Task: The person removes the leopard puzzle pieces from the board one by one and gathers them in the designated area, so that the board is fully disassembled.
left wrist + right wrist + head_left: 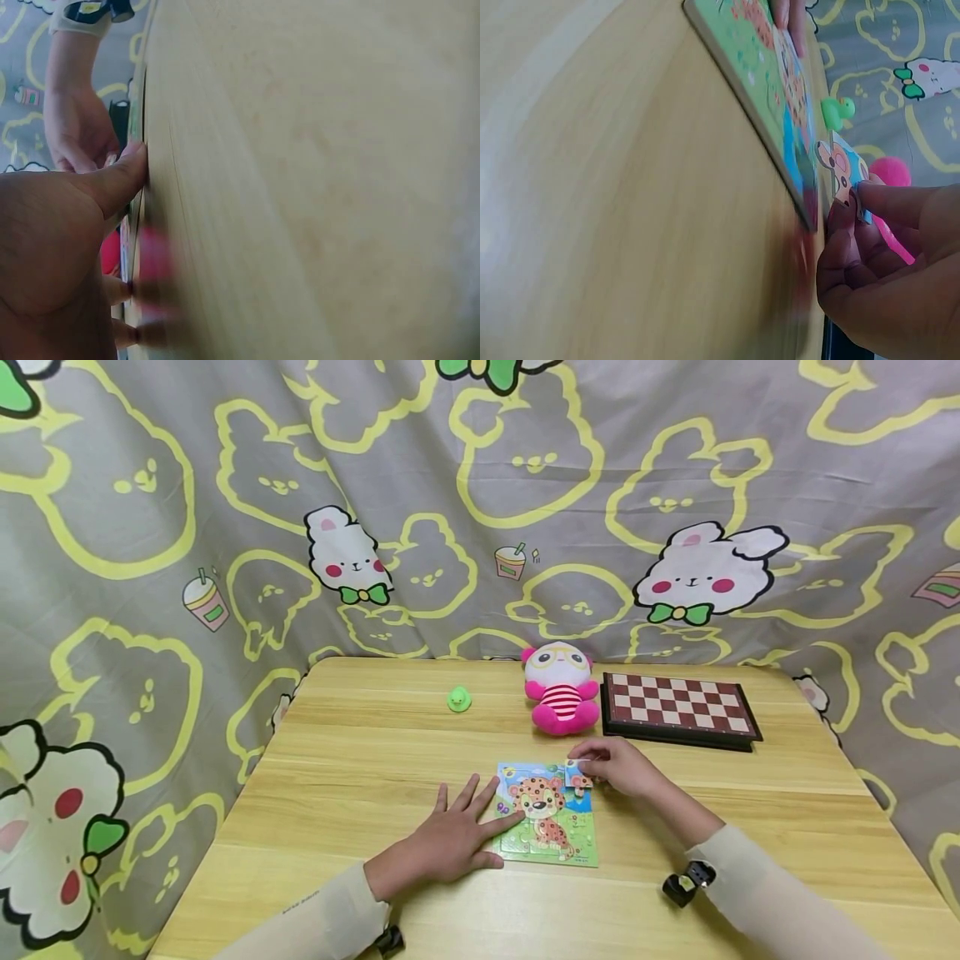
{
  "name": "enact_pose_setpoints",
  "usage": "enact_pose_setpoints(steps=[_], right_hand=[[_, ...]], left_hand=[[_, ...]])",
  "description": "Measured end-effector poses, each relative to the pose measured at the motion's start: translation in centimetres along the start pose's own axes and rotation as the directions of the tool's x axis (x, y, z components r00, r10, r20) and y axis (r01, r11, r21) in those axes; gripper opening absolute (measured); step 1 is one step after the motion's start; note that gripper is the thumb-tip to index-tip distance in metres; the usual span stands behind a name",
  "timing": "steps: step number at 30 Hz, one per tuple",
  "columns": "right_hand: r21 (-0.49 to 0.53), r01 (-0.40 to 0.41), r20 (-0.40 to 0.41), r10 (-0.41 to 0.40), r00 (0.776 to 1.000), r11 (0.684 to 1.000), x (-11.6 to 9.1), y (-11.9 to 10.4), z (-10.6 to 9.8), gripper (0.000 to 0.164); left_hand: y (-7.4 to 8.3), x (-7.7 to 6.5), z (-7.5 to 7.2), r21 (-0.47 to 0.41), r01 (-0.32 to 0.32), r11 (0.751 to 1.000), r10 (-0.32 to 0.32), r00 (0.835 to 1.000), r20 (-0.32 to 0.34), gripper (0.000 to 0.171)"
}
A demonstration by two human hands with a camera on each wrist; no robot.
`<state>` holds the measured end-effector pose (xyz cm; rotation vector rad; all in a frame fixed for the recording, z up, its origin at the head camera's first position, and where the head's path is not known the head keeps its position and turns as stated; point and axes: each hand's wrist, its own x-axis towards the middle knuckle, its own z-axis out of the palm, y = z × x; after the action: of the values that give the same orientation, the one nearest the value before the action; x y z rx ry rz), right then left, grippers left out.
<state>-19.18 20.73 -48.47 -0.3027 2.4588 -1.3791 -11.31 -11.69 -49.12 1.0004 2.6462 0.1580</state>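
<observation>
A jigsaw puzzle (551, 839) with a spotted cub on a green and blue ground lies flat on the wooden table. Between thumb and fingers, my right hand (618, 767) pinches a puzzle piece (576, 772) just above the puzzle's upper right corner. In the right wrist view the puzzle piece (845, 169) shows orange spots and blue, held clear of the board. My left hand (450, 839) lies spread, its fingers straight, with some fingers over the puzzle's left side. The left wrist view shows the left thumb (124, 176) along the board's edge.
A pink and white plush toy (561, 689) sits behind the puzzle. To its right lies a checkered board case (681, 703). A small green toy duck (459, 699) stands at the back left. A patterned curtain (420, 510) hangs behind the table (337, 777).
</observation>
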Motion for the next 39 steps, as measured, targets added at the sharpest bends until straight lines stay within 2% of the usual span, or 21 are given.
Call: enact_pose_setpoints(steps=[8,18,39], right_hand=[[-0.022,-0.021,-0.026,0.02,0.999,1.0,-0.7,1.4,-1.4,0.019],[-0.094,-0.012,-0.064,0.006,0.998,0.995,-1.3,2.5,-2.7,0.02],[-0.225,-0.007,-0.144,-0.027,0.989,0.974,-1.4,3.4,-2.5,0.018]], left_hand=[[0.0,-0.1,0.1,0.002,-0.001,1.0,0.001,1.0,0.001,0.068],[0.1,-0.1,0.0,-0.002,0.0,1.0,0.0,1.0,0.001,0.068],[0.1,-0.2,-0.1,-0.002,-0.002,1.0,0.002,1.0,-0.002,0.068]])
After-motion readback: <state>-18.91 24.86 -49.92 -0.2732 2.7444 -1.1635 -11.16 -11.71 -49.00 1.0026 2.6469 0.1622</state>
